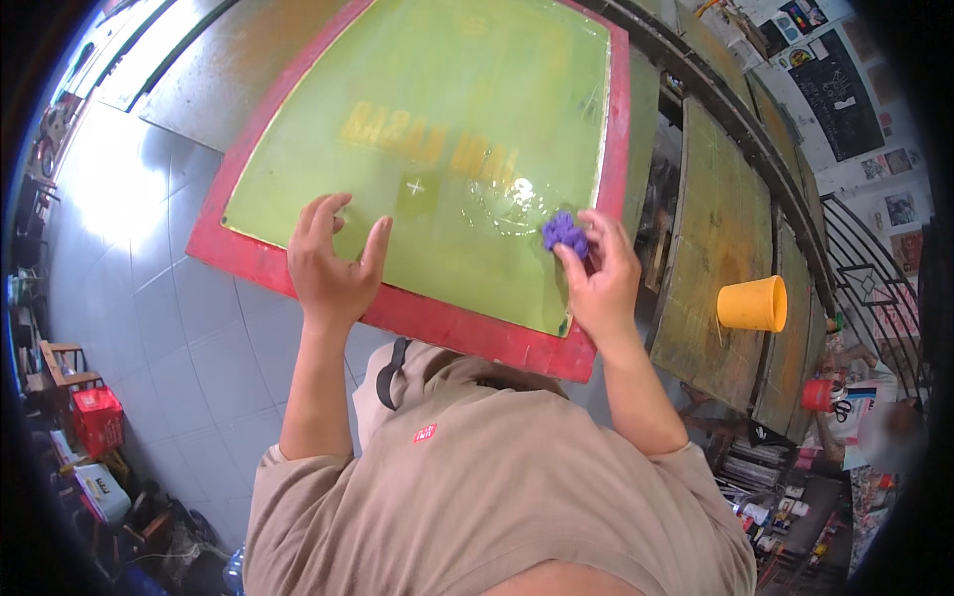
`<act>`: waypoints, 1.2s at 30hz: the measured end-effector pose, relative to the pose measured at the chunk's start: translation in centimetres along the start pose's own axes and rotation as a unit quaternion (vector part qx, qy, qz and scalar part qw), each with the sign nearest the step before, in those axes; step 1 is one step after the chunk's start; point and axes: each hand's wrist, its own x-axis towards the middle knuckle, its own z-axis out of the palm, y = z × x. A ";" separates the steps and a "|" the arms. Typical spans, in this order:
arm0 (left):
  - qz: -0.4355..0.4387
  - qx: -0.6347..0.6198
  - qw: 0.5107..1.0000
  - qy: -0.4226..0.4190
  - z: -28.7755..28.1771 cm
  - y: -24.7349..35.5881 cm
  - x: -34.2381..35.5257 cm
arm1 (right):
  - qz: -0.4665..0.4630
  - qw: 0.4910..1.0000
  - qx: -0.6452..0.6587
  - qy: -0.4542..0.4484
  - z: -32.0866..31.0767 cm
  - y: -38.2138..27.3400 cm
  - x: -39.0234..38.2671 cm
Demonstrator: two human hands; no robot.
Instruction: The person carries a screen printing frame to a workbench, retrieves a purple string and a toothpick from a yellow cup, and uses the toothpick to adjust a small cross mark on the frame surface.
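Note:
Below me lies a screen-printing screen with green mesh [447, 79] in a red frame [242, 251], faint yellow lettering on the mesh. My left hand [333, 263] is open near the lower left of the screen, fingers bent and apart, holding nothing. At the lower right of the mesh, my right hand [603, 273] grips a crumpled purple cloth or sponge [563, 232] between thumb and fingers. A wet, glistening patch shows on the mesh just above and left of it.
A yellow bucket [751, 304] sits on a stained board [706, 209] at the right. Past it are metal railings, shelving and a partly blurred person [899, 432]. A tiled floor [174, 278] lies left, with a red box [96, 417] and clutter at its edge.

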 end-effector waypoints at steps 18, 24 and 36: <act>-0.035 0.018 0.999 0.008 0.5 -0.4 1.0 | -0.285 0.914 -0.059 -0.284 6.9 -1.6 11.4; -0.015 0.035 0.999 0.011 0.7 -0.1 0.9 | -0.299 0.911 -0.067 -0.275 7.5 -1.5 11.7; -0.026 0.041 0.999 0.012 0.8 0.0 0.5 | -0.346 0.878 -0.141 -0.299 6.9 -1.3 9.9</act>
